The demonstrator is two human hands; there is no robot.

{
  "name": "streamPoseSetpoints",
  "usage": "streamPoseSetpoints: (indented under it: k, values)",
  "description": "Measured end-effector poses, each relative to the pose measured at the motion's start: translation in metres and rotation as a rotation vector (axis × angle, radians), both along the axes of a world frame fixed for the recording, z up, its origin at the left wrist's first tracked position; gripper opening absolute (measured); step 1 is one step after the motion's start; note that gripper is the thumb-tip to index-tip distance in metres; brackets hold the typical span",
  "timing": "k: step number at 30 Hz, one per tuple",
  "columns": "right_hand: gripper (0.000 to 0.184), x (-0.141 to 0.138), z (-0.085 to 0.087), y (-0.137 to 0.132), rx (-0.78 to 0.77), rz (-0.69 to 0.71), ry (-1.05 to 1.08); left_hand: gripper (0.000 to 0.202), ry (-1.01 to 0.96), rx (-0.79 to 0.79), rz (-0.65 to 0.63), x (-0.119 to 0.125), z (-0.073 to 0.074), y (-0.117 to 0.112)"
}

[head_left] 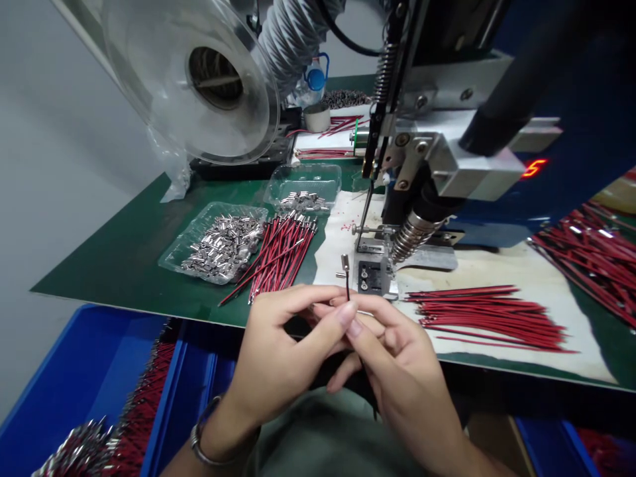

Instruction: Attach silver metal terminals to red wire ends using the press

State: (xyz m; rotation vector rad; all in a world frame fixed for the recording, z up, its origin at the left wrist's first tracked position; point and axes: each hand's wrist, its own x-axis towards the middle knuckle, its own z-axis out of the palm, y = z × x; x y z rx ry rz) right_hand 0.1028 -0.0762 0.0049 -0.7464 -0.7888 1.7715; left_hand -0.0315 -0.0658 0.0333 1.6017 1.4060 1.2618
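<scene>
In front of the machine, my left hand and my right hand meet, thumbs and fingertips pinched together on a thin dark wire. A small shiny metal cap tops the wire, which stands about upright. The wire's lower part is mostly hidden by my fingers. Just behind my fingertips, a loose metal piece lies beside the machine's small black fixture. Nearest my left hand is a bundle of red and black wires; to the right of my right hand lies a row of red wires.
Clear plastic trays hold small metal parts on the green table. A large clear reel overhangs the left. The soldering-like machine head stands close ahead. Below left, a blue bin contains wires; more red wires lie right.
</scene>
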Motion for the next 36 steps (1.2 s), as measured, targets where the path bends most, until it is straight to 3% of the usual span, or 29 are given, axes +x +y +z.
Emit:
streamPoseSetpoints:
  k: [11,16,18,21,24,28,30,33,36]
  values:
    - [0.033,0.001,-0.002,-0.003,-0.005,0.025,-0.047,0.012,-0.03,0.028,0.08,0.008,-0.002,0.003]
    - [0.041,0.0,-0.012,-0.019,-0.028,0.138,-0.197,0.011,-0.004,0.035,0.26,0.001,-0.001,0.01]
    - [0.043,-0.001,-0.017,-0.024,-0.021,0.178,-0.248,0.011,0.067,0.08,0.359,-0.01,0.0,0.02]
    - [0.046,-0.001,-0.023,-0.027,0.117,0.295,-0.352,0.015,0.208,0.124,0.455,-0.029,0.003,0.041]
    - [0.043,-0.002,-0.026,-0.029,0.225,0.344,-0.42,0.017,0.467,0.113,0.42,-0.041,0.004,0.064]
    - [0.041,-0.001,-0.027,-0.031,0.254,0.3,-0.407,0.021,0.96,0.073,0.367,-0.045,0.004,0.083]
    - [0.039,0.001,-0.027,-0.031,0.275,0.293,-0.396,0.025,1.076,0.105,0.378,-0.048,0.007,0.083]
    - [0.04,0.004,-0.026,-0.029,0.3,0.283,-0.388,0.024,1.08,0.209,0.428,-0.062,0.015,0.069]
    - [0.039,0.007,-0.027,-0.027,0.301,0.289,-0.376,0.022,1.065,0.153,0.371,-0.084,0.022,0.046]
